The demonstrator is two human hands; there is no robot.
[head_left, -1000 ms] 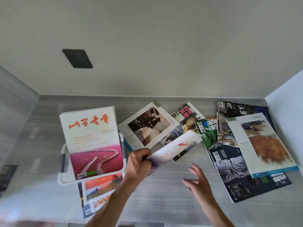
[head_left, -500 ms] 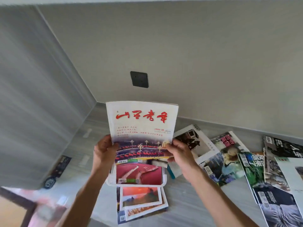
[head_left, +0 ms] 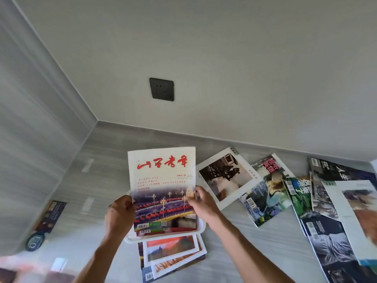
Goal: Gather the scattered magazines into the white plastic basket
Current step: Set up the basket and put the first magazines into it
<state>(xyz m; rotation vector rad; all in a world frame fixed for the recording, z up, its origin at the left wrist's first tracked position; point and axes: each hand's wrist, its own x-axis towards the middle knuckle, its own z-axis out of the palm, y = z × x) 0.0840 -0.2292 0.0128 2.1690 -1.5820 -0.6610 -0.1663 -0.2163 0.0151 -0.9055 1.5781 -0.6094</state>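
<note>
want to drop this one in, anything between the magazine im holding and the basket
Nothing visible. Both hands, left and right, hold the magazine right over the white basket, which already has a magazine inside.

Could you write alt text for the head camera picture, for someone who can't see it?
Two hands, left and right, hold a white magazine with red lettering by its side edges over a white plastic basket on a grey surface. More magazines lie scattered to the right; a dark wall socket sits above.
</note>
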